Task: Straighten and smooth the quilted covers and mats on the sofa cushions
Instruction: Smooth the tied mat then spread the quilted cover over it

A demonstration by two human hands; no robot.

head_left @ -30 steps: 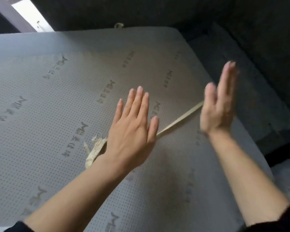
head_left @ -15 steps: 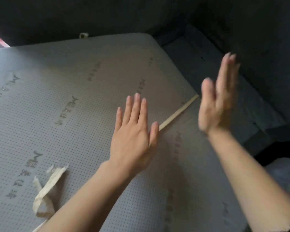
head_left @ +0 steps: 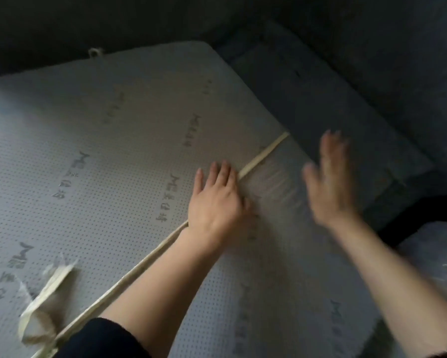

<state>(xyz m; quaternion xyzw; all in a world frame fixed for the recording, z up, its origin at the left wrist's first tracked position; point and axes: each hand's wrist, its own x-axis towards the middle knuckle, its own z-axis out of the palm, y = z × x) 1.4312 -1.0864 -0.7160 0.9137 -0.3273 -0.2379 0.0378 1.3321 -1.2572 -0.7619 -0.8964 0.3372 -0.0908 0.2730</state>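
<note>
Head view: my left hand [head_left: 216, 200] lies flat on the grey dotted mat [head_left: 113, 151], fingers [head_left: 223, 171] straight and close together, right on the cream strap [head_left: 263, 153]. The mat sits on the dark sofa cushion [head_left: 346, 104]. My right hand [head_left: 328, 182] is blurry near the mat's right edge. Its fingers look open and a bit spread, but I cannot tell if it touches. I think it is best to press flat and slide slowly out to the edge, so no bumps form.
</note>
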